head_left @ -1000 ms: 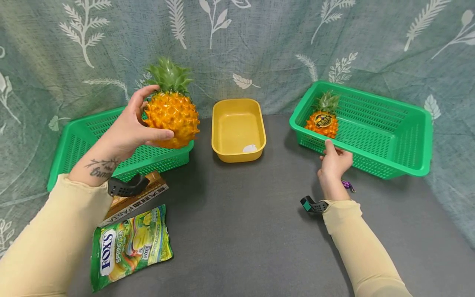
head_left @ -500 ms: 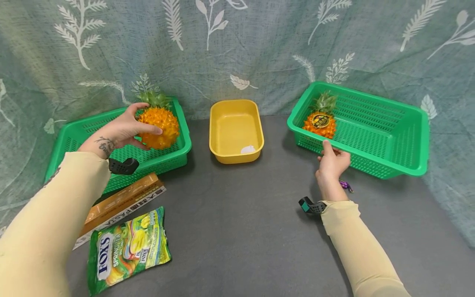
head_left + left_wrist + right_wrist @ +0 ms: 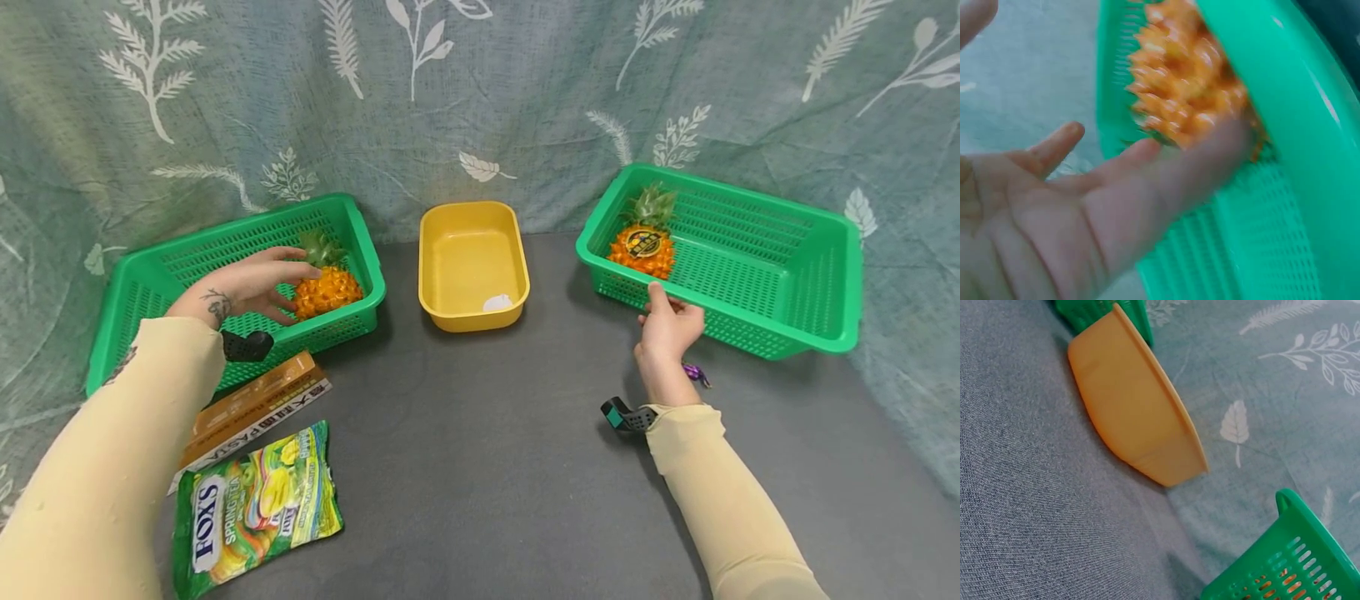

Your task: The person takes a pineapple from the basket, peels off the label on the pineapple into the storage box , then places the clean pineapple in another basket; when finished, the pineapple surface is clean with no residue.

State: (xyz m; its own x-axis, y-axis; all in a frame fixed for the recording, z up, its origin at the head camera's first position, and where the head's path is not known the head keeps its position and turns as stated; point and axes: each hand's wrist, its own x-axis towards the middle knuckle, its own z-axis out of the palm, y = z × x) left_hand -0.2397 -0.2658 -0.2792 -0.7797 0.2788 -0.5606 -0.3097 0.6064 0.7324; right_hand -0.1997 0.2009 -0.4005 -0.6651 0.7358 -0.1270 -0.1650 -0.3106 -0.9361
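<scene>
In the head view, my left hand reaches into the left green basket, fingers spread beside an orange toy-like pineapple with green leaves. The left wrist view shows the same pineapple just past the extended fingers; they do not wrap round it, and whether one still touches it I cannot tell. At the front rim of the right green basket, my right hand has its thumb up on the edge and curled fingers below, gripping the rim. Behind that rim another pineapple stands, bearing a dark round label.
Between the baskets sits a yellow tub with a white patch inside. A pasta box and a green FOX'S candy bag lie in front of the left basket. A small purple-wrapped item lies near my right wrist.
My left hand has lowered the pineapple from above the left basket down into it, and its fingers have loosened from the fruit. My right hand has stayed at the right basket's rim.
</scene>
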